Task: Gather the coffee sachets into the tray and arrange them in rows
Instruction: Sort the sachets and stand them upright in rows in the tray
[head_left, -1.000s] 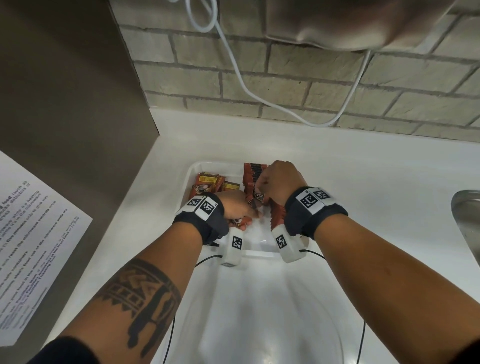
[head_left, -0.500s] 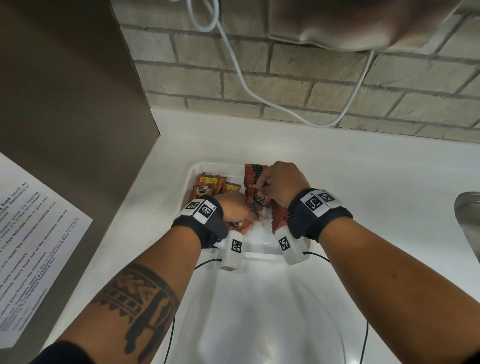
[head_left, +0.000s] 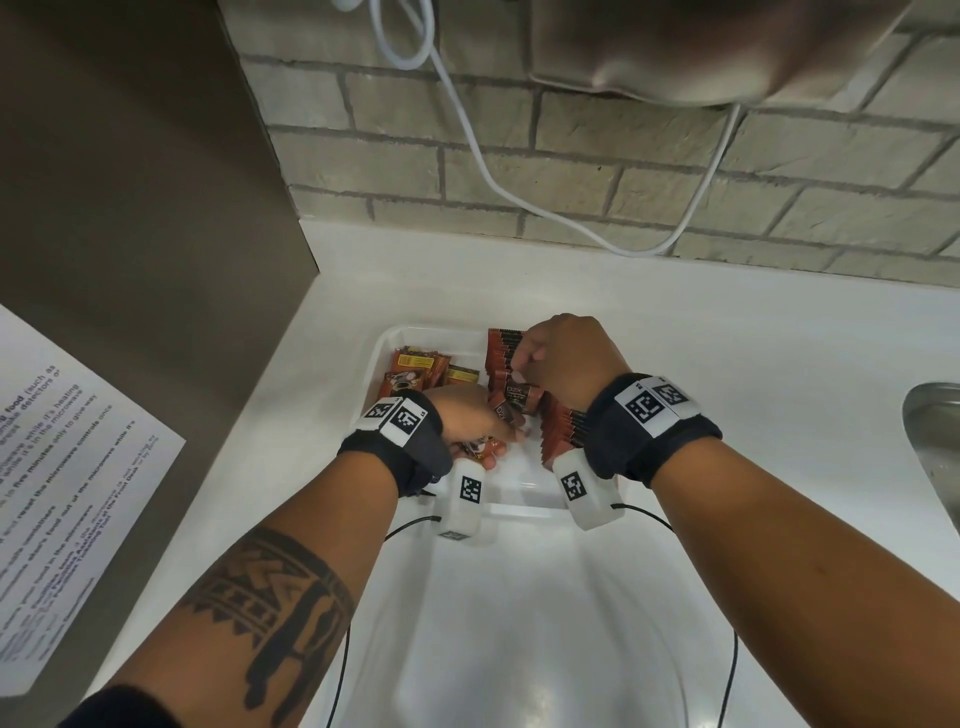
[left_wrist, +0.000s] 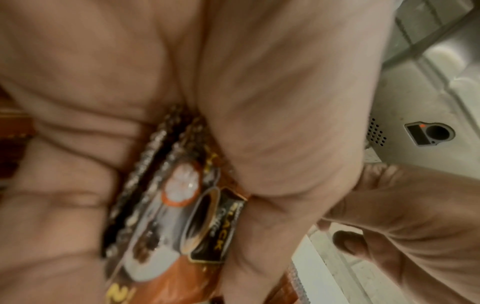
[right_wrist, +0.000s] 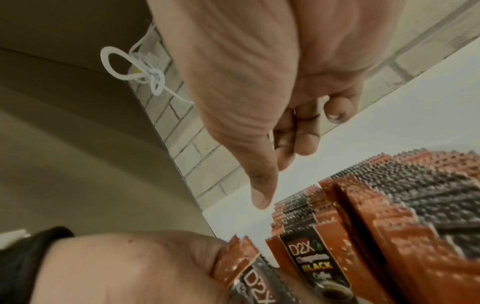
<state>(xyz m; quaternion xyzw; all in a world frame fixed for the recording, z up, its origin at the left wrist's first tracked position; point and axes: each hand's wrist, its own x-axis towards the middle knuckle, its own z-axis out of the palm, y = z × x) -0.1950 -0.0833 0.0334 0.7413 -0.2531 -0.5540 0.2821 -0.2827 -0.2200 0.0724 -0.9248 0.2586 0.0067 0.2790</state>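
Note:
A white tray (head_left: 385, 358) sits on the counter. Along its right side runs a row of orange-brown coffee sachets (head_left: 563, 431) standing on edge, also seen from the right wrist (right_wrist: 389, 205). Several loose sachets (head_left: 415, 369) lie at the tray's far left. My left hand (head_left: 467, 421) is low in the tray and grips a small bunch of sachets (left_wrist: 182, 216) between thumb and fingers. My right hand (head_left: 524, 364) hovers over the row's far part. Its thumb (right_wrist: 259, 197) points down, the fingers are curled, and nothing sits between them. A "D2X" sachet (right_wrist: 311, 259) stands at the row's left face.
A brown side panel (head_left: 156, 208) with a paper notice (head_left: 62, 441) closes off the left. The brick wall behind carries a white cable (head_left: 467, 135) under an appliance (head_left: 727, 47). A metal sink (head_left: 935, 431) lies at the right edge.
Both hands stay over the tray, almost unmoved. The right hand has shifted slightly to the right, and the left hand still grips its bunch.

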